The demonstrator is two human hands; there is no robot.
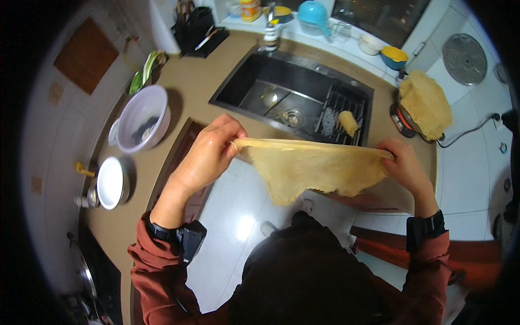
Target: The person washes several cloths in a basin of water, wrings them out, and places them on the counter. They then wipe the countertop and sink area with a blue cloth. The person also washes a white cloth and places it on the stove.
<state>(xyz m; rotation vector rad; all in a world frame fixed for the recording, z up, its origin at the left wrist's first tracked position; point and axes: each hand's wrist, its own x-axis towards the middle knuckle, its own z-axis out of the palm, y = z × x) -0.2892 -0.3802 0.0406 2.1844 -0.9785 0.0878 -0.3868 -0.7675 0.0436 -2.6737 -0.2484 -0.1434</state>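
Note:
A thin yellowish-tan sheet (pixel 314 168), which looks like a large crepe-like pancake, hangs in front of me with a ragged lower edge. Its top edge is folded over and stretched nearly straight between my hands. My left hand (pixel 214 143) pinches the left end of that edge. At the right end, my right hand (pixel 403 162) grips with closed fingers. More sheets of the same colour (pixel 425 103) lie draped over a round dark pan at the far right. On the sink's drying rack (pixel 327 116) sits a tan roll (pixel 348 123).
Ahead is a dark sink (pixel 244 81) with a tap (pixel 270 38). Along the left counter stand a pale purple basin (pixel 142 119), a white bowl (pixel 112 183) and green onions (pixel 145 70). A red wooden stool or bench (pixel 466 254) is low on the right.

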